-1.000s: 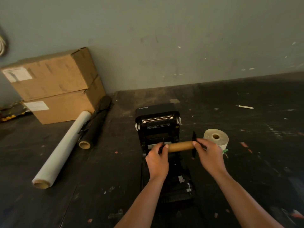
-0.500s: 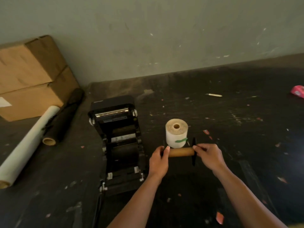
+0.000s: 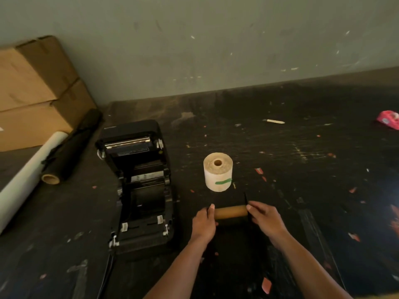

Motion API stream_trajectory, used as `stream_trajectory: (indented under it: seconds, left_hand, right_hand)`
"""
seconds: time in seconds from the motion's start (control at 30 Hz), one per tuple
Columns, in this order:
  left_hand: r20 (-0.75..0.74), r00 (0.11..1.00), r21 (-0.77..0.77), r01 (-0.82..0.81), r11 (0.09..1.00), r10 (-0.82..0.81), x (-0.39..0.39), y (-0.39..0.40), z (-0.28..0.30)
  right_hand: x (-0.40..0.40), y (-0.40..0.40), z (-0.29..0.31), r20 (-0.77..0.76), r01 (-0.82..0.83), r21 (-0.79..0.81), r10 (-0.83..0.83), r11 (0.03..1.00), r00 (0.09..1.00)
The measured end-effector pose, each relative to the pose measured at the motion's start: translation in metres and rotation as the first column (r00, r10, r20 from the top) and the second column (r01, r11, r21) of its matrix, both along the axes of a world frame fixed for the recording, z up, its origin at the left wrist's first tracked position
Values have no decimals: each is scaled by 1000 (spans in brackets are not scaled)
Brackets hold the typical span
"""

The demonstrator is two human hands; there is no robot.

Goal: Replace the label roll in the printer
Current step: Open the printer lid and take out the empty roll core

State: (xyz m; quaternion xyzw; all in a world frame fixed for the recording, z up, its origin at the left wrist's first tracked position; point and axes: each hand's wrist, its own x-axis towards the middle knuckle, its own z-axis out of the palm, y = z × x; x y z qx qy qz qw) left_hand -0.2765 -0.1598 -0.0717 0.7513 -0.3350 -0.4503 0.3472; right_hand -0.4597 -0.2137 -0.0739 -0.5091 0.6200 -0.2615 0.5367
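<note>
The black label printer point(image 3: 140, 184) stands open on the dark table, its lid tipped back and its roll bay bare. To its right a full white label roll point(image 3: 218, 172) stands on end, sealed with a green tape strip. In front of that roll I hold an empty brown cardboard core point(image 3: 231, 212) on a black spindle with side guides. My left hand point(image 3: 204, 221) grips the left end and my right hand point(image 3: 266, 216) grips the right end by the black guide disc. The core lies level, just above the table.
Two stacked cardboard boxes point(image 3: 36, 93) sit at the back left by the wall. A black roll point(image 3: 71, 147) and a long white film roll point(image 3: 28, 175) lie beside them. A pink tape dispenser point(image 3: 388, 119) sits far right. Paper scraps litter the table point(image 3: 313, 169).
Both hands carried the empty core and spindle out of the printer bay and to the right, then lowered it in front of the white label roll. The view also shifted right.
</note>
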Motion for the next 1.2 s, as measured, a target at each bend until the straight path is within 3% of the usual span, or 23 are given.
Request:
stream_trajectory:
  seconds: [0.13,0.5,0.77,1.0,1.2]
  left_hand:
    - [-21,1000,24,-4,1000,5,6,-1,-2]
    - [-92,994,25,-65,998,67,-4,23,-3]
    - [-11,988,80,-155,985,157,-24,26,-5]
    - [127,963,-17,-236,972,236,-18,11,-12]
    - [158,954,-10,-256,966,255,-8,7,-24]
  right_hand:
    - [2,0,-5,-42,-78,-28,77,997,996]
    - [-3,13,3,211,31,38,-39,999,977]
    - [-9,15,-2,125,-48,3,48,999,991]
    - [-8,-14,-19,145,-70,139,50,988,988]
    - [-12,-27,-29,-127,-196,46,200,980,971]
